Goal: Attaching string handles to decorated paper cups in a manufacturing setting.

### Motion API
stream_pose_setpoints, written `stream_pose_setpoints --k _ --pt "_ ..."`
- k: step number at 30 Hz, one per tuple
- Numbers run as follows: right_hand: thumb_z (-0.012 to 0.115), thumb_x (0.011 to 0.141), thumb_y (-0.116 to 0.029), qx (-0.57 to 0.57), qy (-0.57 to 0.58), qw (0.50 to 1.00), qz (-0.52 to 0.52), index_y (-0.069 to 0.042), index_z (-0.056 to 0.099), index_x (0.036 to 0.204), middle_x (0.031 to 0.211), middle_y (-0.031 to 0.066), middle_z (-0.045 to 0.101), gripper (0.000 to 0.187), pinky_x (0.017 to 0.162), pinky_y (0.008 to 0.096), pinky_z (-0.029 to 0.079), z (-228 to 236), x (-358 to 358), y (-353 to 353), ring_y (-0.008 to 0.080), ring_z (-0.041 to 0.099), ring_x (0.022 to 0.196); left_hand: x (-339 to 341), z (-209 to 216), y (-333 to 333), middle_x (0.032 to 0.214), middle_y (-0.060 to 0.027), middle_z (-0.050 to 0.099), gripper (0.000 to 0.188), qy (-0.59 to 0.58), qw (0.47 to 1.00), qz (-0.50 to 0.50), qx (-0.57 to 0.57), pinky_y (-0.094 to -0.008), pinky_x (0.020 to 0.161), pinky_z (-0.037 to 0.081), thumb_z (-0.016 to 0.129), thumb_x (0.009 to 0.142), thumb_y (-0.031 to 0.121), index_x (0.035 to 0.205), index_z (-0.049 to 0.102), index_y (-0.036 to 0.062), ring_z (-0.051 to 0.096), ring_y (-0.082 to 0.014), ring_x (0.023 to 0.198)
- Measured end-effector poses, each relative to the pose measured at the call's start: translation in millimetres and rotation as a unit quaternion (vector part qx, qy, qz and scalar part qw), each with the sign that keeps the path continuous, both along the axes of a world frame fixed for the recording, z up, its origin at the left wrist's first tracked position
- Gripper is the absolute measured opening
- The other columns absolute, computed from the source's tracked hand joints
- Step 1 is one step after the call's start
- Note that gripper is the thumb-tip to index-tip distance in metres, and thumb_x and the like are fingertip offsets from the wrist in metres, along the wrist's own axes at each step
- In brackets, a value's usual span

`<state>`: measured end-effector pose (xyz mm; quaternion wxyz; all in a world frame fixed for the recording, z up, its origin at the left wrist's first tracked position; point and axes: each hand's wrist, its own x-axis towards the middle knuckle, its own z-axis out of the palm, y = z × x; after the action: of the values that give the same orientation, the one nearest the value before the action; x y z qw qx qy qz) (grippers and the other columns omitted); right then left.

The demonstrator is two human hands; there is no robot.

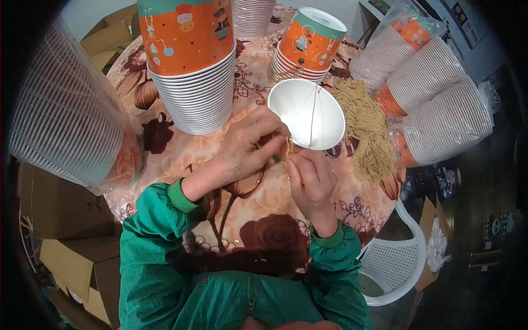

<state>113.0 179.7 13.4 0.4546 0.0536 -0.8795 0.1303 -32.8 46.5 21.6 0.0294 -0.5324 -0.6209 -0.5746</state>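
Note:
A white-lined paper bucket (pixel 300 110) lies tipped on the table with its mouth toward me. A tan string (pixel 312 124) crosses its opening from the far rim to the near rim. Just at the near rim, my left hand (pixel 254 142) is closed in a pinch on the string's end. Close beside it, my right hand (pixel 312 179) pinches the same string, and a small loop shows between the fingertips. To the right of the bucket lies a hank of tan string (pixel 363 129).
Stacks of orange paper buckets (pixel 190 71) stand behind and left, some in clear plastic (pixel 71 110). More bagged stacks (pixel 440 110) lie at the right. The flowered tablecloth (pixel 275 236) covers the round table. A white plastic chair (pixel 393 264) and cardboard boxes (pixel 82 264) stand below.

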Motion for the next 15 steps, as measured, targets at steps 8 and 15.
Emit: stream_pose_setpoints --k 8,15 --pt "0.076 0.08 0.005 -0.011 0.018 1.0 0.012 0.001 0.066 0.096 0.089 0.0113 0.064 0.019 0.06 0.0367 0.054 -3.0 2.7 1.2 0.0281 0.068 0.074 -4.0 -2.3 2.3 0.094 -0.0094 0.062 0.009 0.031 0.999 0.025 0.021 -0.0352 0.072 0.051 0.069 0.089 0.005 0.098 0.067 0.0031 0.064 -0.0266 0.085" --pt "0.075 0.082 0.005 -0.025 0.018 0.999 0.015 0.001 0.066 0.096 0.088 0.0118 0.065 0.017 0.059 0.0364 0.054 -4.8 5.4 1.7 0.0281 0.068 0.072 -4.0 -0.2 2.0 0.093 -0.0099 0.061 0.01 0.044 0.998 0.033 0.028 -0.0356 0.071 0.051 0.069 0.088 0.004 0.097 0.066 0.003 0.063 -0.0273 0.084"
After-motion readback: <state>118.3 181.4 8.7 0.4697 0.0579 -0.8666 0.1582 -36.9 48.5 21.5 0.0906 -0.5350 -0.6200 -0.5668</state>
